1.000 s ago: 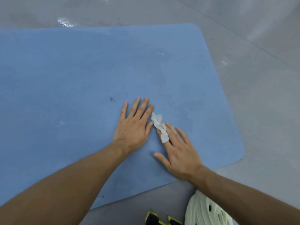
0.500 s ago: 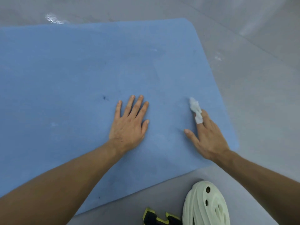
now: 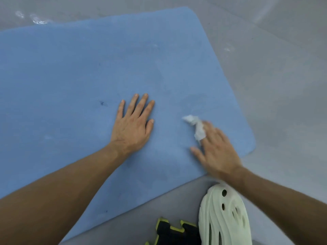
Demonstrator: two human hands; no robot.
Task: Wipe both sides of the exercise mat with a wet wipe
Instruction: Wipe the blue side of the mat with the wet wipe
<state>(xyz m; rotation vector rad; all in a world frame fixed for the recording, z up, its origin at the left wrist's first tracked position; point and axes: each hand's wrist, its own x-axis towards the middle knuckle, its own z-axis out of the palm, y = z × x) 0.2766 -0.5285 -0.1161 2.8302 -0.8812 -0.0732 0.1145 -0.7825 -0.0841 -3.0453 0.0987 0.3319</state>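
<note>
A glossy grey floor [image 3: 276,82] fills the view, and a blue exercise mat [image 3: 70,73] lies flat on it, running out of frame on the left-hand side.

The left hand [image 3: 131,124] lies palm down on the mat, fingers straight and slightly spread, thumb tucked close beside the forefinger, holding nothing. The right hand [image 3: 217,152] is just beside it, also on the mat and near the mat's rounded corner. It is blurred, yet its fingers show stretched forward and the thumb splayed toward the left hand. A white wet wipe [image 3: 195,126] is wrapped over one of the forward fingers – which one the blur hides – and its crumpled end sticks out past the fingertip onto the mat. I cannot tell whether a neighbouring finger also nips the wipe.

Ahead of the right hand the mat shows a faint, paler smear. Beside the left hand's little finger sits a small dark speck [image 3: 101,103].

Below the right wrist, off the mat's near edge, a pale green perforated shoe [image 3: 224,214] rests on the floor, and a black item edged in yellow [image 3: 175,230] is just beside it, under the gap between the two forearms. Far beyond the left hand, glare spots [image 3: 38,20] shine on the floor past the mat's far edge.
</note>
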